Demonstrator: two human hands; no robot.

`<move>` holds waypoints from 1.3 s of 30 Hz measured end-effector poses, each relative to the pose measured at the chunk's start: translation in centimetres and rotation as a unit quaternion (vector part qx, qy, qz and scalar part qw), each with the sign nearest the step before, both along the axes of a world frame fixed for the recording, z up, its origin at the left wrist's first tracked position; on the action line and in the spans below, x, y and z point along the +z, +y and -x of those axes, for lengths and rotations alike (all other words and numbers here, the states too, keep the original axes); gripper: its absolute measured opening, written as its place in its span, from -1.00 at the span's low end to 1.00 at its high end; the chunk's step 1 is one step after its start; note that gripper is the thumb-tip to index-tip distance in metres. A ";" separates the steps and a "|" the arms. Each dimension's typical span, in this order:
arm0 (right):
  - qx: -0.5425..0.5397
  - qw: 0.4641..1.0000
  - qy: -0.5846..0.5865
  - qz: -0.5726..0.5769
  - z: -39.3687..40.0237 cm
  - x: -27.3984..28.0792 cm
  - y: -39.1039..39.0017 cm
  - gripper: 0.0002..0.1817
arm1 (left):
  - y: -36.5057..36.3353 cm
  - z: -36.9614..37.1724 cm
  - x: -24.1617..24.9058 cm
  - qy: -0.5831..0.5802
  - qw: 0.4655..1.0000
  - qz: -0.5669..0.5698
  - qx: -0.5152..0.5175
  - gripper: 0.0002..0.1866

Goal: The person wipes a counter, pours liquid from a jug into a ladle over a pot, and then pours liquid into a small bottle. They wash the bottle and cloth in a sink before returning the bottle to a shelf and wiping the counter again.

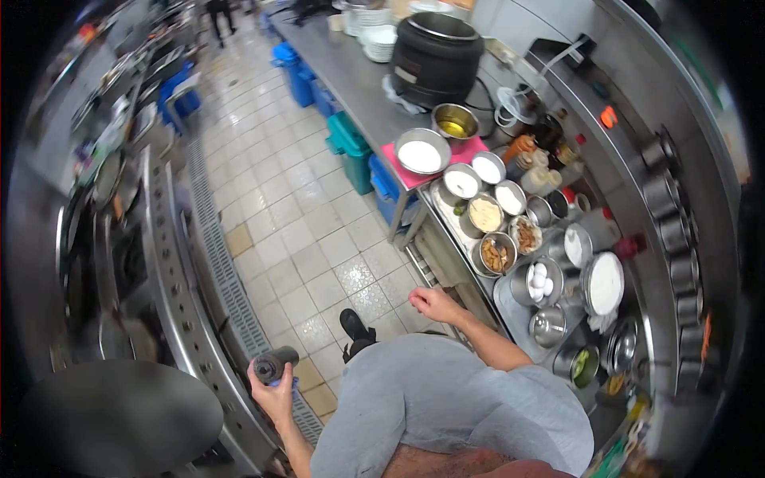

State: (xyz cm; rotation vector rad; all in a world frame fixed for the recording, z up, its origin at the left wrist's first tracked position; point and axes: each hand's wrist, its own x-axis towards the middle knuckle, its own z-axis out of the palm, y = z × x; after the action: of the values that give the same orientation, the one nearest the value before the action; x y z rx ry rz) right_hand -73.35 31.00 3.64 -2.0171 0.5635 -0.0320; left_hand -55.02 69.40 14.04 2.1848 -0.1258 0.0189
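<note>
beside the stove, left hand point(275, 392) fingers grip a dark cylinder point(272, 365); right hand point(430, 303) hangs loosely curled, empty.

Crowding counter's point(351, 76) near end: steel bowls point(510, 239) | blocking far end: black pot point(434, 52) | lying open between: bare counter edge, tiled aisle point(303, 231)

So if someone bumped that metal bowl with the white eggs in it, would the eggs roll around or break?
The steel bowl of white eggs probably slides easily, since it sits on a smooth metal counter. The eggs look loosely piled, so they would likely roll and knock together. Their shells could crack if it tipped, though other bowls crowd closely around it and might stop it.
</note>
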 end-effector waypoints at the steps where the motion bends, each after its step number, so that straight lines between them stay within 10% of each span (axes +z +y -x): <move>1: -0.025 1.000 0.006 -0.002 -0.4 1.0 0.1 -0.79 | -1.5 -2.3 0.2 0.011 0.998 0.033 -0.049 -0.36; 16: -0.402 0.913 0.008 -0.066 9.0 -2.8 3.1 -0.81 | -40.4 -13.6 15.7 -0.051 0.793 0.130 -0.593 -0.32; 24: -0.449 0.884 0.083 -0.095 16.7 -9.4 4.3 -0.84 | -59.0 -6.8 15.8 -0.137 0.727 0.108 -0.664 -0.28; 27: -0.515 0.804 0.091 -0.282 19.1 -9.5 3.6 -0.83 | -63.8 -4.8 14.6 -0.146 0.718 0.077 -0.676 -0.31; 39: -0.677 0.652 0.079 -0.332 16.5 -8.7 7.9 -0.83 | -75.3 -2.5 8.8 -0.124 0.684 -0.026 -0.719 -0.27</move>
State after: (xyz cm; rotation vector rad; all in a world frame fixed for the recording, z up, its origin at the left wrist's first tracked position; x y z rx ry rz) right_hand -89.87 38.95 -5.01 -0.5175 1.7823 -0.4771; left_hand -52.50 -5.93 22.87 1.5501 -1.9458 -0.5765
